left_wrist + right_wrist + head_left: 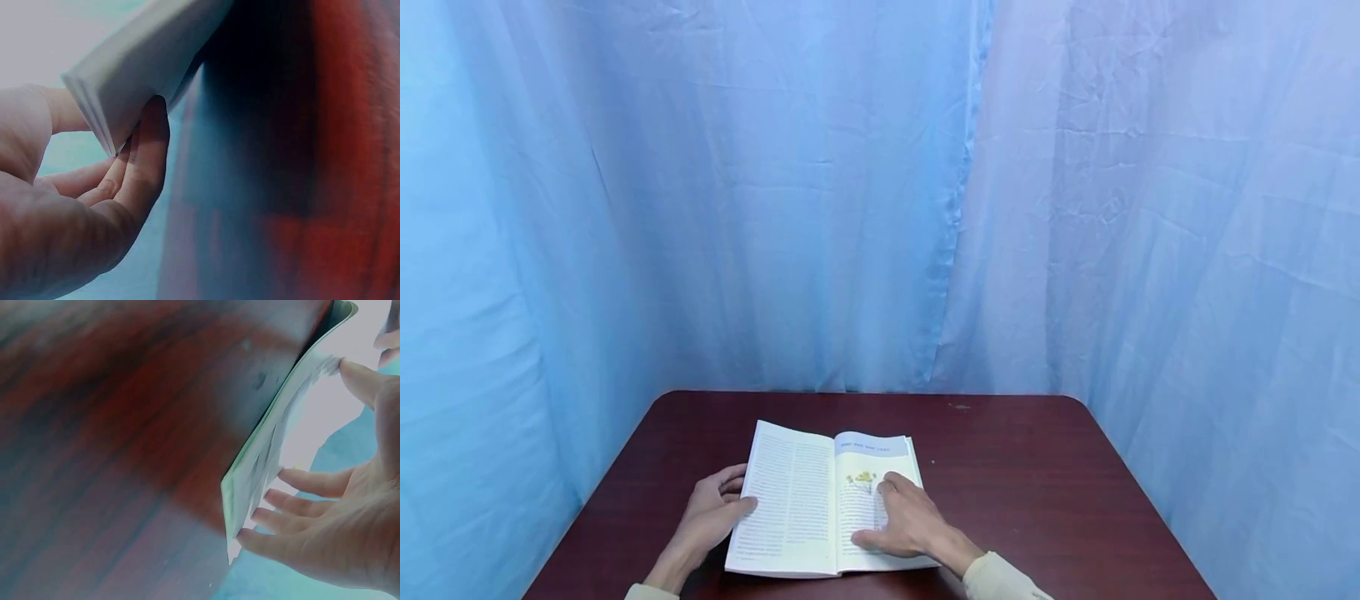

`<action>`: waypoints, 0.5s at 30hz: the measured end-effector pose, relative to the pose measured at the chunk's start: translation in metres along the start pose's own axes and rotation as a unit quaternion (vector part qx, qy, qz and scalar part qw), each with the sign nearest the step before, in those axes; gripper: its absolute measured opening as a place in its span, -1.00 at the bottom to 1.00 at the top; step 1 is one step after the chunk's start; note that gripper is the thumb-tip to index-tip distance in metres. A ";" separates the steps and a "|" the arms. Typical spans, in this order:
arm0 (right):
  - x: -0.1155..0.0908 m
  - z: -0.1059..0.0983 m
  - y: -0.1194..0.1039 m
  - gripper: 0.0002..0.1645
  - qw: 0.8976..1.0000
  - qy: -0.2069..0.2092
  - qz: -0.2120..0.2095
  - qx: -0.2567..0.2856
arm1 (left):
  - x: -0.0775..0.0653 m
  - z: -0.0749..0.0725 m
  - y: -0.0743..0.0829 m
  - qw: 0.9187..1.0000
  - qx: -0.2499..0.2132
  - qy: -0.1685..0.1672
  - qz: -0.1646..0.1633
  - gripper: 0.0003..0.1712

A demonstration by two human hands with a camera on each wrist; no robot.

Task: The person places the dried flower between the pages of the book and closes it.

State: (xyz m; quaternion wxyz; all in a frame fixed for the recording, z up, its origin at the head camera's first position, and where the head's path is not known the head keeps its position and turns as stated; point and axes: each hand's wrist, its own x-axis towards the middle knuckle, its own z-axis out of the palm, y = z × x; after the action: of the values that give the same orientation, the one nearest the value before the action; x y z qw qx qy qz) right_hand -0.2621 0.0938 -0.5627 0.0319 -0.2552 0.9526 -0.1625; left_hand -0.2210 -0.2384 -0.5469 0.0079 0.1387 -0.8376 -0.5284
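An open book [790, 500] lies near the front of the table, its left page full of small print. On its right page is a blue heading band and a yellow drawing [865, 477]. My left hand [703, 517] grips the left edge, thumb over the page and fingers under it. In the left wrist view the fingers [147, 150] curl beneath the book's raised edge [137, 69]. My right hand [913, 521] rests on the right page with thumb and fingers spread. The right wrist view has its fingertips [290, 477] touching the page, none curled round it.
The dark red wooden table [1037, 483] has rounded far corners. Blue curtains [820, 208] hang close behind it and along both sides. A small pale mark [958, 407] shows near the far edge.
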 end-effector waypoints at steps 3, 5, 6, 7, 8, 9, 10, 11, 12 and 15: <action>-0.004 -0.001 0.006 0.13 1.000 -0.012 -0.018 0.003 | -0.003 -0.005 0.006 0.999 0.021 0.010 0.024 -0.23; -0.007 -0.002 0.009 0.09 0.999 -0.019 -0.034 0.001 | -0.005 -0.009 0.011 0.998 0.037 0.021 0.042 -0.27; -0.008 -0.002 0.011 0.08 0.999 -0.024 -0.040 -0.001 | -0.007 -0.012 0.014 0.997 0.045 0.027 0.050 -0.28; -0.010 -0.002 0.012 0.08 0.999 -0.030 -0.044 -0.001 | -0.008 -0.014 0.017 0.996 0.052 0.033 0.057 -0.30; -0.011 -0.002 0.014 0.08 0.998 -0.036 -0.047 -0.003 | -0.009 -0.016 0.020 0.995 0.060 0.039 0.064 -0.32; -0.012 -0.003 0.016 0.08 0.998 -0.042 -0.050 -0.002 | -0.010 -0.018 0.023 0.994 0.065 0.045 0.071 -0.33; -0.013 -0.004 0.018 0.08 0.998 -0.048 -0.049 0.000 | -0.011 -0.019 0.026 0.993 0.071 0.051 0.077 -0.35; -0.015 -0.005 0.020 0.09 0.997 -0.054 -0.046 0.003 | -0.012 -0.020 0.029 0.992 0.073 0.053 0.083 -0.36; -0.016 -0.006 0.023 0.09 0.997 -0.059 -0.043 0.004 | -0.013 -0.020 0.033 0.992 0.074 0.054 0.087 -0.37; -0.019 -0.010 0.030 0.10 0.997 -0.071 -0.027 0.014 | -0.016 -0.018 0.046 0.992 0.055 0.047 0.100 -0.41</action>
State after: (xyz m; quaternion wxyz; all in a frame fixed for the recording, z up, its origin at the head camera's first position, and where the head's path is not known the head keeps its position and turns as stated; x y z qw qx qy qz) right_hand -0.2611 0.1305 -0.5636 0.0984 -0.2917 0.9383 -0.1577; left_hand -0.2128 -0.2319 -0.4962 0.0919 0.0791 -0.8736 -0.4713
